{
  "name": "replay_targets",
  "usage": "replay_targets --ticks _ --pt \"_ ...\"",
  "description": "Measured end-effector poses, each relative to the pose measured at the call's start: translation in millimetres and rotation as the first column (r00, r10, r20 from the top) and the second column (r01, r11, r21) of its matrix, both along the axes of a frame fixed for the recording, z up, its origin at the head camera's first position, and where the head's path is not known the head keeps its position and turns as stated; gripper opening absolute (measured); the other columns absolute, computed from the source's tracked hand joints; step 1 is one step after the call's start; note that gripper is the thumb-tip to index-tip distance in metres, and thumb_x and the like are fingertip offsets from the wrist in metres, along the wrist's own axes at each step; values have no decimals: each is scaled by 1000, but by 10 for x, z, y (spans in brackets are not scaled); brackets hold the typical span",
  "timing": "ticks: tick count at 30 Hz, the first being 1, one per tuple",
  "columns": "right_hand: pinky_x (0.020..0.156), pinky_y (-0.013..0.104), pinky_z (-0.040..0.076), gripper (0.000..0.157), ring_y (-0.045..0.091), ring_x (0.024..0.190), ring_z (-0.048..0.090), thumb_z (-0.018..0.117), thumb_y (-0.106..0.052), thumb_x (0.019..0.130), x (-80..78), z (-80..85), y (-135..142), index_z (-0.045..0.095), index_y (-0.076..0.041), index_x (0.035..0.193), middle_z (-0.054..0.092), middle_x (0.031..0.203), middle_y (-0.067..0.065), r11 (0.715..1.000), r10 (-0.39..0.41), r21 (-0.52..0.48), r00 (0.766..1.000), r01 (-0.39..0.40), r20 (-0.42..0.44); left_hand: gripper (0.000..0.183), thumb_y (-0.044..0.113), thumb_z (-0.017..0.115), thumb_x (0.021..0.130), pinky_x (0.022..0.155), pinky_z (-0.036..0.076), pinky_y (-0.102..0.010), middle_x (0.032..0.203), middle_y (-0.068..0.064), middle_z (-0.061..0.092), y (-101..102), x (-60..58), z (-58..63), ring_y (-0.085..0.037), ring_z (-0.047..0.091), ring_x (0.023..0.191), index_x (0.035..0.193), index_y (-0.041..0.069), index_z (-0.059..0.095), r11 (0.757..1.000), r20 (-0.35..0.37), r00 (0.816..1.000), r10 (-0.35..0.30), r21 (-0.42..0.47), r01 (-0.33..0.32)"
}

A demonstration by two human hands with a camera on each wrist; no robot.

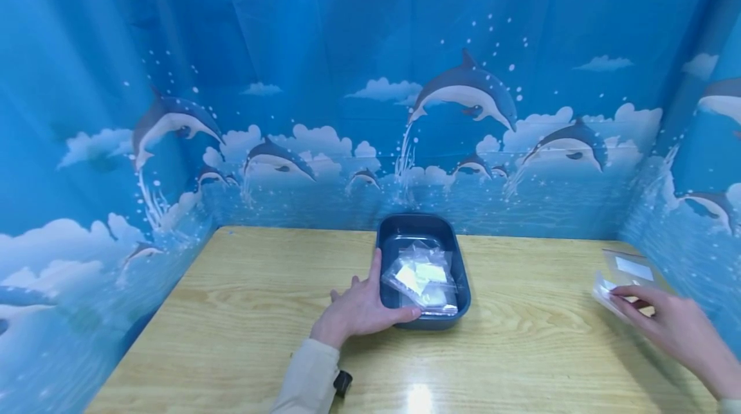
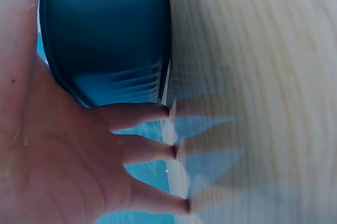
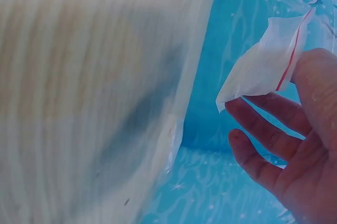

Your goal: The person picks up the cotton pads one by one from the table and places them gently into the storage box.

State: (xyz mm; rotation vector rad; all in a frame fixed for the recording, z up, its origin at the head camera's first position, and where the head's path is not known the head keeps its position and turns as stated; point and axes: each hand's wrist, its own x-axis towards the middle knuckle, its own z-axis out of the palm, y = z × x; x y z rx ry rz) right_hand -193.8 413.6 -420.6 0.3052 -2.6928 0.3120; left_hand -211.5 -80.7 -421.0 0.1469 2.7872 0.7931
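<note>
Apart: left hand [image 1: 367,308] at the tub [image 1: 428,323], right hand [image 1: 666,321] pinching a bag [image 1: 606,295]

Nearest us, a pale sleeve [image 1: 307,378] reaches over the worktop [image 1: 243,298], with a small black object [image 1: 343,383] beside it that we cannot identify. Just beyond, the left hand spreads around the tub's near left corner, thumb at the near rim and forefinger along the left side. From the left wrist we see three more fingers, straight and parted, their tips meeting the worktop.

Well over to the right, the right hand has its bag clamped between thumb and fingers; from the right wrist we make out a red line along one edge and whitish contents.

Inside the dark blue tub, we see a heap of bags [image 1: 425,276], clear and overlapping, toward the near end, with white pieces showing through. Past the right hand's fingertips, a flat bag [image 1: 633,267] with a white patch lies near the worktop's right edge.

Farthest from us, a blue curtain [image 1: 347,28] printed with leaping dolphins [image 1: 469,89] rises behind the worktop and wraps both sides.
</note>
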Motion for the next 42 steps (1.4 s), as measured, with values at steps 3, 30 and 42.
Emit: replay_targets --ticks 3,30,42 --pt "49 28 48 12 2 57 62 82 -15 86 -9 12 -66 78 -9 95 77 80 9 999 35 -15 999 -36 -38 134 88 64 72 113 17 -84 159 -22 44 2 -4 -4 -51 33 150 166 27 -8 1000 0 1000 1 0 -1" --pt "56 11 48 25 -9 68 60 86 -2 74 -133 213 -541 80 -15 94 78 83 2 972 233 20 950 -234 -205 134 90 63 71 114 15 -84 160 -21 43 -1 -14 -14 -52 31 150 165 28 -10 1000 3 1000 -3 -3 3" --pt "55 19 51 27 13 67 70 86 -1 73 -182 302 -811 80 -15 96 80 90 5 962 271 39 932 -270 -240 135 91 62 71 114 15 -84 160 -20 43 -1 -19 -15 -51 31 151 165 28 -10 1000 4 1000 -6 -3 6"
